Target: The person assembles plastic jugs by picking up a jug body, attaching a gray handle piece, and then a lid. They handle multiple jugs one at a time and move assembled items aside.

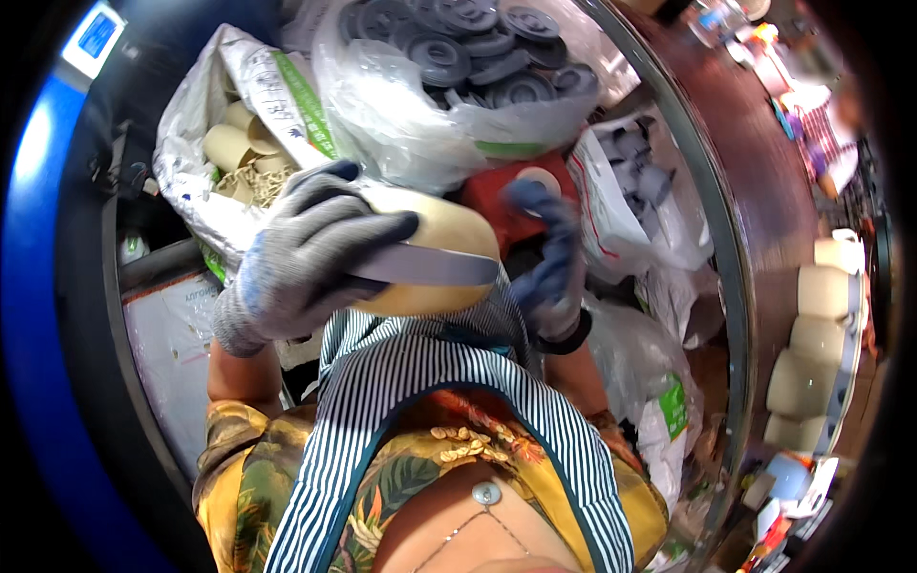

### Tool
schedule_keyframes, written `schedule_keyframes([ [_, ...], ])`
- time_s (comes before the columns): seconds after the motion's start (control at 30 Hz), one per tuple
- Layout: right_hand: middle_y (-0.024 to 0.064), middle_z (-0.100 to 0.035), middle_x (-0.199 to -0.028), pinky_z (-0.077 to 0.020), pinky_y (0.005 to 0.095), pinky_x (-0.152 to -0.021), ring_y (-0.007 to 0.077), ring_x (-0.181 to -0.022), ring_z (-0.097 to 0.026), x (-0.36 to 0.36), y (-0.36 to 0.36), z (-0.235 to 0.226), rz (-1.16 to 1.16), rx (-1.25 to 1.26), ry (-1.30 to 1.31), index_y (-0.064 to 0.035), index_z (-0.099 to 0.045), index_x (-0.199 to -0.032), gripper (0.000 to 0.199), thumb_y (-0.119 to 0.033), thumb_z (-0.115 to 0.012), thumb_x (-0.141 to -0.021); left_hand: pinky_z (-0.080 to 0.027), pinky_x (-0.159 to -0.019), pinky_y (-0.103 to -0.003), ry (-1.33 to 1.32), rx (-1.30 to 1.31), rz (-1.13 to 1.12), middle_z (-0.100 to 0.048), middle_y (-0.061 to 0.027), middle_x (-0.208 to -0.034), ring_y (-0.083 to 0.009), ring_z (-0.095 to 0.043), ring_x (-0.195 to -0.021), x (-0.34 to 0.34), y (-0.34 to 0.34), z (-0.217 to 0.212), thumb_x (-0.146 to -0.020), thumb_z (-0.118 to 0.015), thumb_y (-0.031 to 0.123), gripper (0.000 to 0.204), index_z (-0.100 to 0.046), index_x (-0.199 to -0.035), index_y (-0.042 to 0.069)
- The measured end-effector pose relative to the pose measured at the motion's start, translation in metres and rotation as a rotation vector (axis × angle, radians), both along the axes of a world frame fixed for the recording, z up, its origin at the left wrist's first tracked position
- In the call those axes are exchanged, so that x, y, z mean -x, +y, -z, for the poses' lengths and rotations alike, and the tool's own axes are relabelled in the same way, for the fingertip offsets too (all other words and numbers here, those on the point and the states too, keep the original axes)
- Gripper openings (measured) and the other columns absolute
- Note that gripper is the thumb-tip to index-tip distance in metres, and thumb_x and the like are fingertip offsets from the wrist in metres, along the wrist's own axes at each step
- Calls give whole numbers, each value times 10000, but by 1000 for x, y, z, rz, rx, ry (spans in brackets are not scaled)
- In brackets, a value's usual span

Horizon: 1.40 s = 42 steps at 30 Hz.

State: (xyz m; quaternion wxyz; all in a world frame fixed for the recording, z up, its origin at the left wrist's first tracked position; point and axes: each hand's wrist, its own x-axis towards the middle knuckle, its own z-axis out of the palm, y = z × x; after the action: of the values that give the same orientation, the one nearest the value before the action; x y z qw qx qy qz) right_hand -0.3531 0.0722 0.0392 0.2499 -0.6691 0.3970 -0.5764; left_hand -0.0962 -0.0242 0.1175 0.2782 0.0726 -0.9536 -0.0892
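Observation:
My left hand (310,253), in a grey knit glove with a darker palm, is closed around a cream, rounded, hollow-looking plastic piece (441,227). A flat grey strip (430,265) runs along its side; whether it is a handle or a band I cannot tell. The piece is tilted in front of my striped apron (420,358). To its right, a little apart, hovers my right hand (552,258) in a blue-grey glove. Motion smears its fingers, so what they hold, if anything, is hidden. Just behind that hand lies a red object (497,202) with a pale ring.
Beyond my hands, a clear bag (401,124) holds several dark grey round discs. A white sack (191,153) with cream cylindrical parts stands left, and a white bag (597,196) of grey pieces right. A dark metal rail (728,239) curves past; cream containers (807,339) line up beyond it.

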Motion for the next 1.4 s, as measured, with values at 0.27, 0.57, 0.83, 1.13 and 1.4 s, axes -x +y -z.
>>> schedule_keyframes([
  [0.27, 132, -640, -1062, -492, 394, -860, 272, -993, -610, 168, 97, -54, 1240, 193, 98, -53, -582, -1144, 447, -363, -694, -843, -315, -1110, -452, 579, -318, -58, -512, -240, -1351, -354, -457, -1301, 55, -6, -14, -853, -685, 384, 749, -441, -1352, -118],
  [0.57, 152, -564, -1244, -420, 319, -969, 232, -1128, -517, 420, 130, -104, 1665, 100, 431, 30, -361, -1437, 836, -440, -729, -851, -329, -1100, -394, 156, -634, -129, -569, -212, -1303, -276, -508, -1265, 76, 17, 51, -928, -513, 62, 443, -477, -1340, -97],
  [0.83, 113, -372, -1497, -307, 430, -1113, 330, -1353, -384, 192, 221, 159, 1195, -911, 347, -115, -345, -1446, 732, -552, -529, -889, -334, -1101, -397, 141, -891, -296, -553, -212, -1327, -280, -504, -1271, 39, 17, 113, -980, -496, 114, 407, -486, -1332, -92],
  [1.13, 87, -606, -1287, -442, 392, -952, 268, -1155, -568, 193, 412, 497, 1128, -1700, 320, -156, -569, -1326, 598, -485, -621, -830, -387, -1057, -363, -90, -906, -368, -592, -186, -1276, -266, -550, -1216, 50, 15, 117, -952, -507, 17, 370, -513, -1314, -62],
  [1.4, 62, -669, -904, -510, 332, -754, 193, -824, -637, 165, 273, 269, 357, -1270, -612, -39, -635, -1114, 354, -222, -709, -820, -386, -1055, -349, -185, -856, -295, -616, -171, -1247, -244, -565, -1196, 67, 45, 122, -887, -592, 10, 400, -551, -1281, -42],
])
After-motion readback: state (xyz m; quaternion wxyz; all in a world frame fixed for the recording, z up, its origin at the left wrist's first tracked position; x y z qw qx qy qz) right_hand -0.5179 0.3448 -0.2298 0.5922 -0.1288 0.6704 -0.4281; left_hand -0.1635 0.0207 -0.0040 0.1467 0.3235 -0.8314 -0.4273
